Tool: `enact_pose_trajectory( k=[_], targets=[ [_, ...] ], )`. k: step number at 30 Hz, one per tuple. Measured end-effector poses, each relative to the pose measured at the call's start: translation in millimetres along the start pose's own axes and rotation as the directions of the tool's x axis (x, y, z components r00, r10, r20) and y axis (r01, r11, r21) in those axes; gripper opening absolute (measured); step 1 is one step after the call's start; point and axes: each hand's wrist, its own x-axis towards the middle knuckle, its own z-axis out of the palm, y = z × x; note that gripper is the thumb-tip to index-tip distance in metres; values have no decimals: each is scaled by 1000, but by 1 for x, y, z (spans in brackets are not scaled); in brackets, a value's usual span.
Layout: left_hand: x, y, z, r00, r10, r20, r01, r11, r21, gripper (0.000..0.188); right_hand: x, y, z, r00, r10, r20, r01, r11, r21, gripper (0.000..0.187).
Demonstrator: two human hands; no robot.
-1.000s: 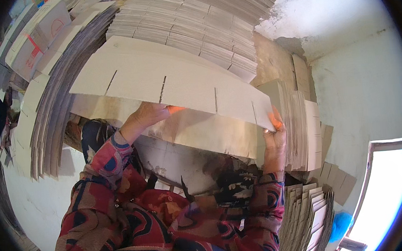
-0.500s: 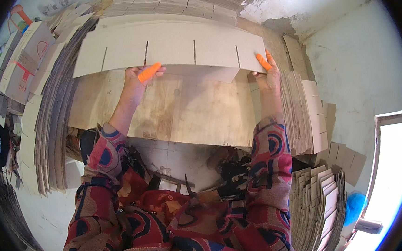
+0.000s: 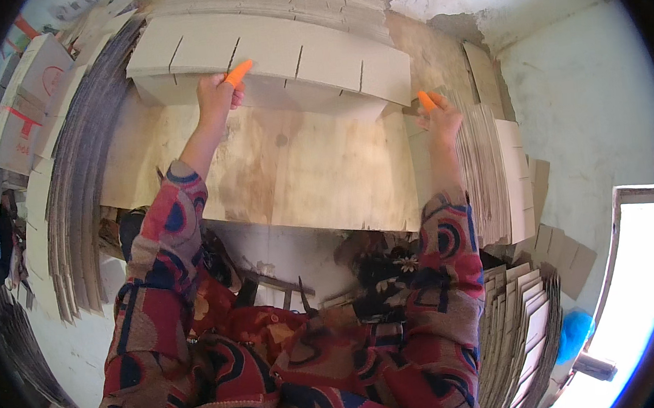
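A long slotted cardboard strip (image 3: 271,52) lies tilted across the far side of the wooden board, with several dark slits cut into its near edge. Beneath it, part of another slotted cardboard piece (image 3: 259,93) shows. My left hand (image 3: 218,94) pinches the strip's near edge, its orange-sheathed thumb on top and the other fingers partly hidden below. Just off the strip's right end is my right hand (image 3: 441,116), also wearing an orange finger sleeve. Its fingers are loosely bent and apart, with nothing seen in them.
The wooden board (image 3: 317,170) spans the middle. Stacks of cardboard stand at the left (image 3: 85,168) and at the right (image 3: 480,174), with more slotted sheets (image 3: 518,335) lower right. A printed carton (image 3: 28,111) sits far left. A blue bag (image 3: 575,336) lies near the bright doorway.
My right hand has let go of the strip's right end and sits slightly apart from it. The strip has tipped and moved a little away, showing more of the piece beneath.
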Motion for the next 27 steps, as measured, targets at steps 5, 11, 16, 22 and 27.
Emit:
enact_pose_trajectory(
  k=[5,11,16,22,27],
  targets=[
    [9,1,0,1000,-10,10,9,999,31,21,-49,-2,-84,891,-435,131,390,584,-712,35],
    [-37,1,21,927,314,206,-349,922,168,21,-111,4,-127,950,-291,110,153,128,-980,49],
    [-61,29,64,593,757,274,-799,512,314,19,-98,40,-142,956,-242,168,215,185,-959,53],
    [-38,49,85,373,809,454,-888,170,426,33,-76,61,-157,923,-363,126,256,338,-906,35],
    [-30,58,108,477,662,578,-773,2,635,37,-85,43,-163,926,-375,-45,201,590,-782,13]
  ],
)
